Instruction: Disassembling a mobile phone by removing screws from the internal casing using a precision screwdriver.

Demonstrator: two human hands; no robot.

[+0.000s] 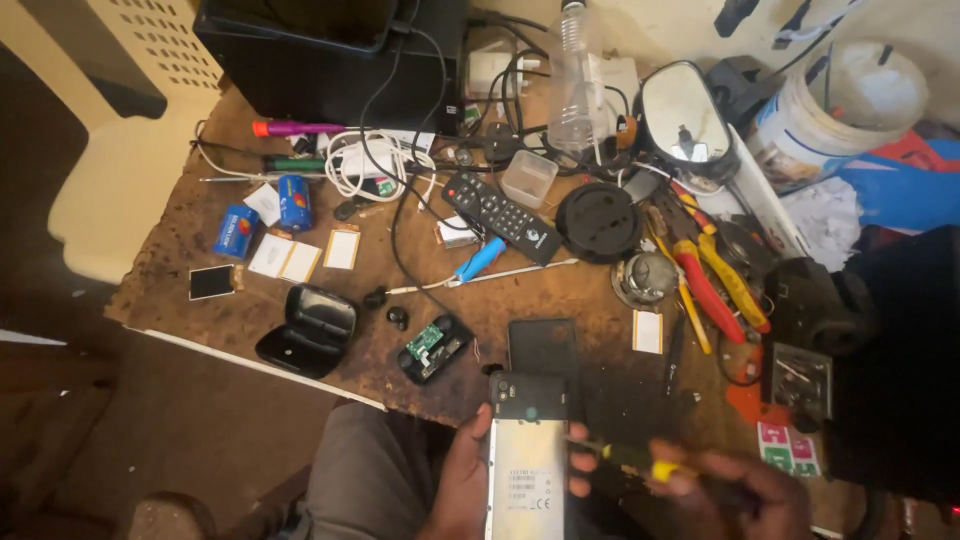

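The left hand [465, 480] holds an opened phone [527, 455] from the side, low in the middle of the view, just in front of the table [200, 260] edge. The phone's back is off, so a shiny silver plate shows, with a dark top part above it. The fingers are wrapped around the phone's left edge and the thumb side comes round to the right edge.

The right hand [735, 490] is closed around a screwdriver [640, 460] with a yellow and dark handle. The thin tip points left and sits at the right edge of the phone.

On the table just above the phone lies a flat black cover [542, 345]. To its left is a small black case with a green circuit board [432, 345] inside it. Farther left sits an open black earbud case [310, 328], with two little black earbuds [388, 308] near it.

A black remote control [500, 215] lies in the middle of the table, next to a blue-handled tool [478, 260]. Two blue batteries [265, 215] lie on the left side, near some white flat cards [300, 258]. Red and yellow pliers [712, 280] lie on the right, well apart from the phone. A round mirror [683, 122], a clear plastic bottle [572, 80] and a white bucket [835, 110] stand at the back. A black box [330, 65] sits at the back left with tangled white cables [365, 160] in front of it.
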